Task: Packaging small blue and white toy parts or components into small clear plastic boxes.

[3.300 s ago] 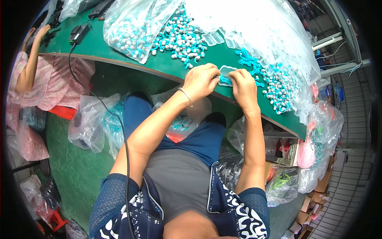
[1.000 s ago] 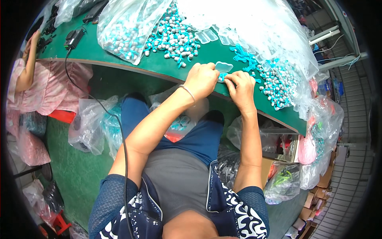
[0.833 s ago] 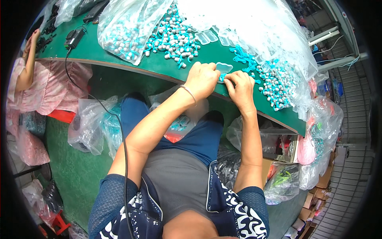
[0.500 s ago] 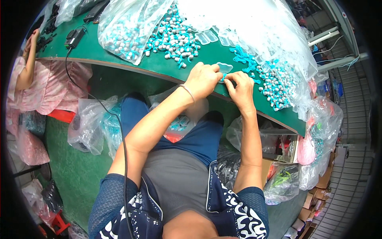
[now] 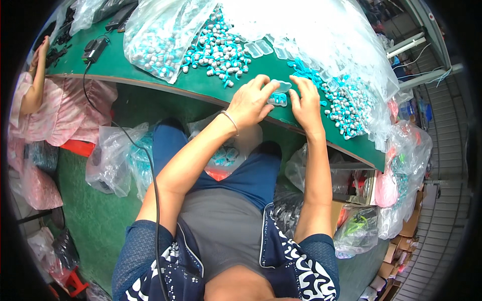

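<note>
A small clear plastic case (image 5: 277,99) lies near the table's front edge between my hands, its lid (image 5: 282,86) folded back on the far side. Inside it is a teal piece with pale ends. My left hand (image 5: 250,102) is at the case's left, thumb and forefinger apart, fingertips by the lid; I cannot tell whether they touch it. At the right side my right hand (image 5: 305,104) has its fingers spread, thumb beside the case. Neither hand grips anything visible. Right of my right hand lies a pile of grey-and-white banded plugs (image 5: 349,110) with teal cords.
More corded plugs (image 5: 219,52) are heaped on the green table (image 5: 113,59), beside a filled clear bag (image 5: 155,47). Empty clear cases (image 5: 258,48) lie beyond my hands, next to teal cords (image 5: 304,70). A black cable (image 5: 138,140) hangs at left; another person's arm (image 5: 34,93) is farther left.
My hands have drawn apart from a pinch over the case. Its filled tray now shows between them. My right fingers have straightened and spread.
</note>
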The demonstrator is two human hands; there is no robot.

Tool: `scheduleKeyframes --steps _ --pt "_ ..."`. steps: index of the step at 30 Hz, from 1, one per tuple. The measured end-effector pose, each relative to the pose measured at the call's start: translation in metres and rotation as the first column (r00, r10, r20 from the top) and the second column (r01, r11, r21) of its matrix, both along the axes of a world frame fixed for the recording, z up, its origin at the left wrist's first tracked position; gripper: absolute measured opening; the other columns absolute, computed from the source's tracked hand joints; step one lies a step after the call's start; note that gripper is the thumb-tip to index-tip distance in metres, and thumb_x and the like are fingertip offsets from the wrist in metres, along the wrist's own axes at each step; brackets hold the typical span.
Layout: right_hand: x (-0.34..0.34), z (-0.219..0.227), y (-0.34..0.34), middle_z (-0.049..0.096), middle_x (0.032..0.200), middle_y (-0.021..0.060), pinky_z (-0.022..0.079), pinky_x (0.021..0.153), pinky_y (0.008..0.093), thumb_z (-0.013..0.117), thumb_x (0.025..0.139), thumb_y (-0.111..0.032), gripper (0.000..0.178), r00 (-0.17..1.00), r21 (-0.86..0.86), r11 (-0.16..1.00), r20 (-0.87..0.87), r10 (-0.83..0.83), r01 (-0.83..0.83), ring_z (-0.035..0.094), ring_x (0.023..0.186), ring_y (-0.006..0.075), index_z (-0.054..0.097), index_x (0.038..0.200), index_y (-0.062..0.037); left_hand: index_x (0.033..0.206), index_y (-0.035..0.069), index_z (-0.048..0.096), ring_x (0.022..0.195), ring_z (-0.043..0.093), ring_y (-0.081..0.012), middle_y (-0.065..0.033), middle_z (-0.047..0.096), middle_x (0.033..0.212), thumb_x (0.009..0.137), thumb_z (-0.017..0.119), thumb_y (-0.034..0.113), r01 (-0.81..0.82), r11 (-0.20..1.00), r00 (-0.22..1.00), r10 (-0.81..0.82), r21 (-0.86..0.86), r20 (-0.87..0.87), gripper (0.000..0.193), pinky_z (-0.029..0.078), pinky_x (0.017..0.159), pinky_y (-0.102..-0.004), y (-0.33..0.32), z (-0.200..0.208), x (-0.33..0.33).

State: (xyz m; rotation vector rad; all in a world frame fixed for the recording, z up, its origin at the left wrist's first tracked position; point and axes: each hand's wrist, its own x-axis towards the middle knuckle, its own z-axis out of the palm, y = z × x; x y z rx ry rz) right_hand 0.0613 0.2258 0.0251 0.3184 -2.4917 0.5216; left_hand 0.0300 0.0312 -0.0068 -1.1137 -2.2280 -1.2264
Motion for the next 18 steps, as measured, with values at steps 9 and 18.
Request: scheduleKeyframes --steps 9,18 --pt "0.022 -0.015 -0.003 0.064 0.112 0.0156 0.051 0.087 0.0410 0.070 0.078 0.000 0.032 0.979 -0.115 0.977 0.072 0.190 -0.182 0.061 0.103 0.0338 0.067 0.110 -0.0028 0.117 0.003 0.060 0.099 0.059 -0.0321 -0.0126 0.061 0.109 0.081 0.073 0.015 0.020 0.995 0.999 -0.023 -0.097 -0.032 0.040 0.051 0.084 -0.0412 0.003 -0.015 -0.009" --pt "0.011 -0.024 -0.008 0.063 0.091 0.0141 0.050 0.073 0.0402 0.071 0.077 -0.003 0.026 0.981 -0.142 0.972 0.032 0.192 -0.186 0.060 0.084 0.0327 0.067 0.103 -0.0018 0.101 0.003 0.064 0.088 0.061 -0.0317 -0.0126 0.061 0.096 0.085 0.069 0.016 0.075 0.997 0.997 -0.075 0.019 -0.006 0.022 0.052 0.076 -0.0408 0.002 -0.015 -0.015"
